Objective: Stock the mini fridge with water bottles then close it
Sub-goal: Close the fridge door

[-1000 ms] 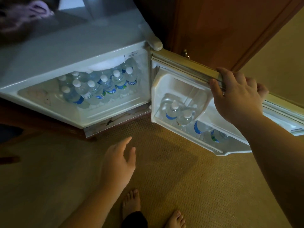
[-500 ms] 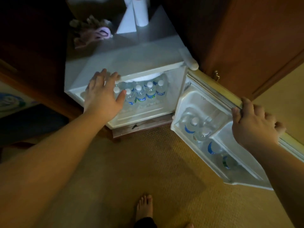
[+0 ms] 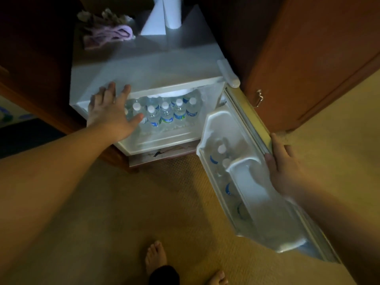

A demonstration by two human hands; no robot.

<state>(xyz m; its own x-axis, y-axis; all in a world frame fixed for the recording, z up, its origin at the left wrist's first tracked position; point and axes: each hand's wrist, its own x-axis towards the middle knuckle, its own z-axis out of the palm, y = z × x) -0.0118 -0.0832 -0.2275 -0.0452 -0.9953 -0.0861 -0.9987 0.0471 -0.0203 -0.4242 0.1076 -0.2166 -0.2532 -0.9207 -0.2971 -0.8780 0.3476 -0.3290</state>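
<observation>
1. Feet [image 3: 156, 258] stand bare on carpet before the mini fridge [image 3: 148, 64].
2. Right hand [image 3: 284, 169] grips the fridge's half-open door [image 3: 246, 182].
3. Left hand [image 3: 111, 114], fingers spread flat, rests on the fridge's top front edge.
4. Water bottles [image 3: 166, 114] stand upright inside the fridge.

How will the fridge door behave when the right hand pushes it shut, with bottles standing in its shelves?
The fridge door probably swings stiffly as one piece, since the right hand grips only its top edge. It may feel heavy for its size: the door bottles load its shelves. They stand upright behind a low rail, so a hard push could rock or tip them.
</observation>
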